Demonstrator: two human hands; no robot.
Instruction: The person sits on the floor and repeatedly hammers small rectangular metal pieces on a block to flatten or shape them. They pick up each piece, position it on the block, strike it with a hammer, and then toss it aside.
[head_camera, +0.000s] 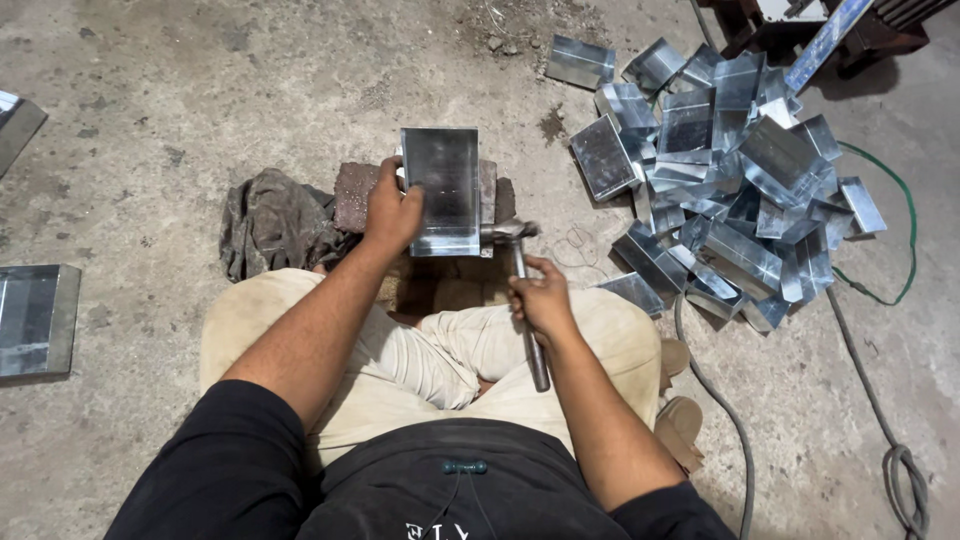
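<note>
— What is at the hands?

— Item one: left hand (392, 212), fingers closed on the left edge of a folded sheet-metal box (441, 190), which stands on a reddish stone block (355, 192) just ahead of the person's crossed legs. Item two: right hand (541, 297), fist wrapped round the handle of a hammer (523, 290); the hammer head sits at the box's lower right corner, touching or just beside it, I cannot tell which.

— And around them?

— Item three: a grey rag (272, 222), crumpled against the block's left side. Item four: a heap of like metal boxes (720, 170) on the concrete floor (200, 100) to the right. Item five: a flat metal piece (36, 320) at the far left edge. Item six: a green cable (905, 215) curving round the heap, and a grey cable (735, 430) running beside the right knee.
</note>
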